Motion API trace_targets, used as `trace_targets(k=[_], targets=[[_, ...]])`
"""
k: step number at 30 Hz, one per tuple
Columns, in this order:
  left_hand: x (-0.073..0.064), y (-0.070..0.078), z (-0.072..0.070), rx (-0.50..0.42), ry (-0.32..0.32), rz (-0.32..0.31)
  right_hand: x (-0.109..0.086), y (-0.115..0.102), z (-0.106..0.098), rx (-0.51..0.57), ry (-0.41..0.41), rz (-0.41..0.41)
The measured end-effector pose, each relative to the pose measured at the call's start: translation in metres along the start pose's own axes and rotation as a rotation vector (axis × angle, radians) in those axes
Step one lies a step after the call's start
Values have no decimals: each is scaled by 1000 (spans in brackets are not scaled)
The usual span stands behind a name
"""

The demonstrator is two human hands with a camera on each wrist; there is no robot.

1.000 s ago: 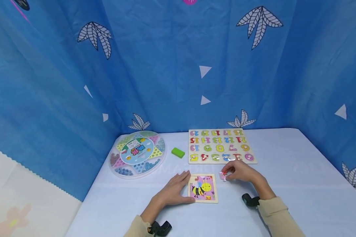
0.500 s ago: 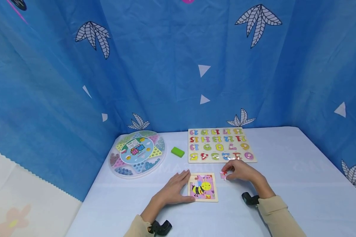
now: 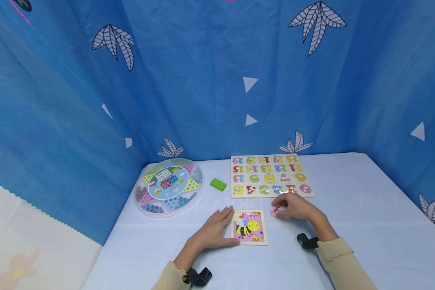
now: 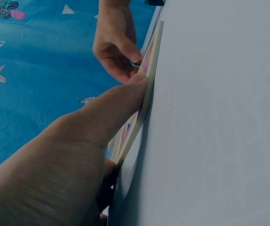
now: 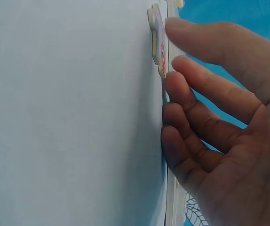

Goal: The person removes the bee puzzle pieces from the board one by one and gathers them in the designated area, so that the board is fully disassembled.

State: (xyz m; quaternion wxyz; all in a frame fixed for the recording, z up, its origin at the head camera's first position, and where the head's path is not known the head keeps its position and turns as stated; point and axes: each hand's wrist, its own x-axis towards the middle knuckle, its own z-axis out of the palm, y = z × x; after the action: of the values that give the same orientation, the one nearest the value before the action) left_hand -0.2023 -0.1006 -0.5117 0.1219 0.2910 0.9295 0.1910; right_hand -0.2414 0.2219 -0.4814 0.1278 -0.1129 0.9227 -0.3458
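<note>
A small square wooden jigsaw puzzle [image 3: 258, 228] with a yellow-and-black bee on pink lies before me. My left hand [image 3: 213, 231] rests at its left side, fingers extended near the far left corner and thumb [image 4: 137, 84] pressing the near edge of its frame. A gap shows at the picture's upper left. Just right of the puzzle, my right hand [image 3: 296, 207] pinches a loose pink puzzle piece [image 3: 273, 212] with red on it between thumb and index finger. In the right wrist view the puzzle piece [image 5: 158, 37] lies low at the white tabletop, with the other fingers curled below.
Behind the right hand lies a wooden number board [image 3: 272, 193] with colourful numerals. A green block [image 3: 218, 184] sits to its left. Further left is a round, clear-lidded game board [image 3: 168, 187] with marbles. Blue patterned cloth [image 3: 210, 80] hangs behind the white table [image 3: 348, 209].
The puzzle piece seems turned slightly in my right fingers, its white knob no longer showing by the thumb. My left hand stays on the puzzle. The head view has tipped slightly.
</note>
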Motion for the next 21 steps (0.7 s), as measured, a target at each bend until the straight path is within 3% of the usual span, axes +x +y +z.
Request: trace_targets(k=[7, 21], targets=[[0, 1, 0, -6, 2, -6, 3, -4, 1, 27, 4, -39], [0, 3, 0, 25, 12, -1, 5, -44, 26, -25, -49, -138]])
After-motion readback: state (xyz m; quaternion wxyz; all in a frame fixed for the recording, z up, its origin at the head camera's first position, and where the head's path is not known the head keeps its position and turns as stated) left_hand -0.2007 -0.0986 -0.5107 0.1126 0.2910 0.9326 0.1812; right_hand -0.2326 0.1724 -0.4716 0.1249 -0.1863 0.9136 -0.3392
